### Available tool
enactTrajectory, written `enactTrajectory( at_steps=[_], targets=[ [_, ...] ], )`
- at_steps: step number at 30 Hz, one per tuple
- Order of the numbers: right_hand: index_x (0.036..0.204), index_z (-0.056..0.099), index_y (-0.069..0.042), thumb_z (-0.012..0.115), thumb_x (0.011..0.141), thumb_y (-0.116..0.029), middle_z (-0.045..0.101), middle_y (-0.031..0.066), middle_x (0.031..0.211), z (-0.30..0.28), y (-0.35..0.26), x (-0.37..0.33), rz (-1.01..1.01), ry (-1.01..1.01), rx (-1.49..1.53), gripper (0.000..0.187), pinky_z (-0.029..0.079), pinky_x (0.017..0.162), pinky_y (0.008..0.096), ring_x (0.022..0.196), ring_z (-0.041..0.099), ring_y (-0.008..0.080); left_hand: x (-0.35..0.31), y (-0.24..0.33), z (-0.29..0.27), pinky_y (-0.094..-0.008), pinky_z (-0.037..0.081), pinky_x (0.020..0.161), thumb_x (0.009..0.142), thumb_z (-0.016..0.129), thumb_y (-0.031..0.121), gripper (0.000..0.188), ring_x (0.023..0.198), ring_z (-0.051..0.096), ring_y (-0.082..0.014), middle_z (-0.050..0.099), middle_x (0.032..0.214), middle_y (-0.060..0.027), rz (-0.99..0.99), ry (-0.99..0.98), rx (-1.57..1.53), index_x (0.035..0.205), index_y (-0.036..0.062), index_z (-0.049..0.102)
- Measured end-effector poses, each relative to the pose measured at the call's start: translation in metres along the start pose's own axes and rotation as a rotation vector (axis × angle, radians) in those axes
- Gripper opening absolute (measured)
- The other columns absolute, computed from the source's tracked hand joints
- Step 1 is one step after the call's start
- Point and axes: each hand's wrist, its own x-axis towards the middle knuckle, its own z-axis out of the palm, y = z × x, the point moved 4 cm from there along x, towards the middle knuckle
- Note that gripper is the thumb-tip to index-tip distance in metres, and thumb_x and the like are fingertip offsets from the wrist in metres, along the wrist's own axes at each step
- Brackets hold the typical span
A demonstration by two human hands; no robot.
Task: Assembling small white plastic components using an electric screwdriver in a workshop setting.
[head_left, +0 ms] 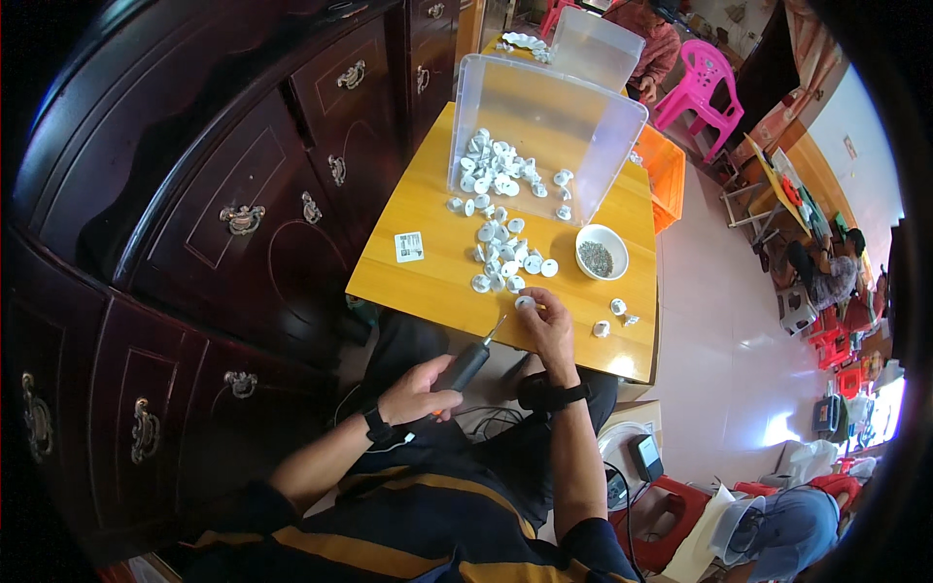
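My left hand is closed round a dark electric screwdriver, its thin bit slanting up toward the table's front edge. Between the fingertips of my right hand sits a small white round plastic part, just above the tabletop; the bit's tip is apart from it. A loose pile of similar white parts spreads beyond my right hand. To its right stands a white bowl with many small metal screws. A few more white parts lie near the table's right edge.
A clear plastic bin lies on its side on the yellow table, white parts spilling from it. Dark cabinets line the left. An orange crate and a pink chair stand beyond. Other people sit farther off.
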Motion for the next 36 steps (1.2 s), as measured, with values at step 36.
enactTrajectory(
  at_steps=[36],
  targets=[
    [0.109,0.073,-0.005,0.069,0.087,-0.004,0.06,-0.0007,0.094,0.0,0.022,-0.004,0.083,-0.055,0.166,0.022,0.045,0.072,0.021,0.077,0.052,0.007,0.037,0.001,0.008,-0.0281,0.052,0.056,0.084,0.064,0.012,0.045,0.06,0.061,-0.012,0.059,0.079,-0.0049,-0.077,0.058,0.049,0.124,-0.0021,0.049]
  ],
)
